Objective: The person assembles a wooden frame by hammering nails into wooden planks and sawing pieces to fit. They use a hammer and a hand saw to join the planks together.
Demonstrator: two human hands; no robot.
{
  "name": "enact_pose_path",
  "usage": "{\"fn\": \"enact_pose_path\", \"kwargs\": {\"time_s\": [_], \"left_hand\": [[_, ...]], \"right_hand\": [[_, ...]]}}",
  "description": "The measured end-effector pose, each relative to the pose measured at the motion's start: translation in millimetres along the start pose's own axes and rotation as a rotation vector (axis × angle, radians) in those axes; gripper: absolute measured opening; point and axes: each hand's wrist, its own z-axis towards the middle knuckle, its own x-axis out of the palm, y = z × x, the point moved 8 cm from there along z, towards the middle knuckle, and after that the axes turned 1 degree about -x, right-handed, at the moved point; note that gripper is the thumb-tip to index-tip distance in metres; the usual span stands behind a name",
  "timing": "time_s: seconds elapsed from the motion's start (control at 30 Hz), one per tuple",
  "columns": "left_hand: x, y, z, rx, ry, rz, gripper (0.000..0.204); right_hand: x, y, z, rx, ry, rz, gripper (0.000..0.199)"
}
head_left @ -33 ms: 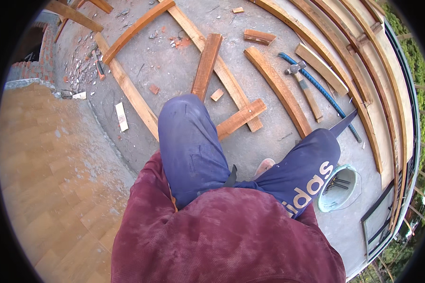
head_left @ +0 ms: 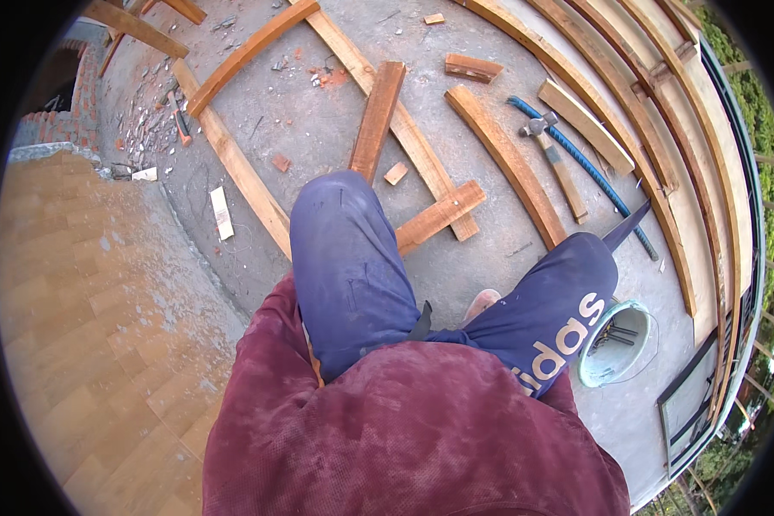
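Neither of my hands shows; both sleeves go down out of sight beside my maroon-clad torso. My left sleeve (head_left: 267,331) runs along my left thigh, and only a bit of my right sleeve (head_left: 559,396) shows by the right thigh. In front of my knees lies a wooden frame of long battens (head_left: 241,176) with crosspieces (head_left: 443,215). A loose wooden block (head_left: 377,120) leans or lies across its right batten. To the right are a hammer (head_left: 559,163), a blue ribbed bar (head_left: 589,163) and a dark tapered blade (head_left: 629,225) jutting from behind my right knee.
A pale bucket (head_left: 615,368) holding dark rods stands by my right thigh. Long timbers (head_left: 645,112) line the right side. Another wooden piece (head_left: 507,163) lies near the hammer. Rubble and an orange-handled tool (head_left: 181,127) are at far left, beyond the tan tiled floor (head_left: 103,327).
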Motion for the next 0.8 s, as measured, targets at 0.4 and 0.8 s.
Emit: {"fn": "enact_pose_path", "kwargs": {"time_s": [0.4, 0.8], "left_hand": [[22, 51, 83, -0.138, 0.090, -0.466, 0.076], [-104, -268, 36, 0.469, -0.401, 0.051, 0.067]], "right_hand": [[-128, 216, -34, -0.456, -0.166, 0.513, 0.020], [76, 393, -52, -0.613, 0.439, 0.672, 0.040]]}}
